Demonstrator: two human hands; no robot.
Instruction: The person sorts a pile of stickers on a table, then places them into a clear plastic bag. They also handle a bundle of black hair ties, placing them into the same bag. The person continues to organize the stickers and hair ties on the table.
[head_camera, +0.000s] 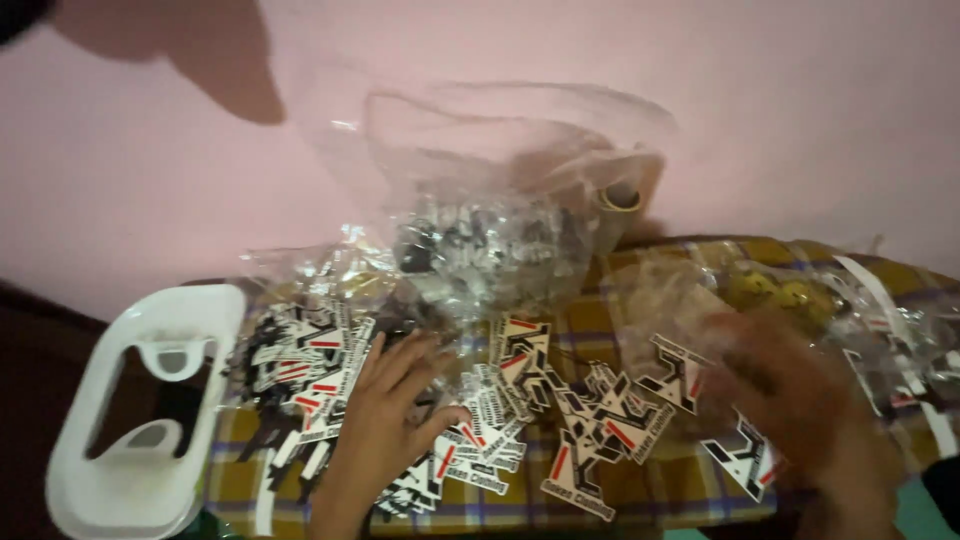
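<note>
**Both hands down in the tag pile**

Behind both your hands, the pink wall (800, 110) fills the back of the view, and under them lies the yellow checked cloth (660, 490). Just beyond your fingertips slumps the big clear plastic bag (500, 190), crumpled, with more dark pieces inside. Off to the outside of your left hand sits the white plastic holder (130, 420), cut-outs showing.

Now the pile: black, white and red cut-out tags (590, 420), strewn between your hands and heaped beneath the left one. Your left hand (385, 415) lies flat on the heap, fingers spread, pressing and not gripping. Your right hand (810, 400) is a blur; it looks to be resting over a tag by its thumb side, but I can't tell whether the fingers are closed on it.

Hands well apart, then. Watch out: the tags overlap loosely, so a sweep of that flat left palm could push some off the near edge of the cloth. The bag leans toward you too, and a knock from your knuckles could tip its contents into the sorted ones.
</note>
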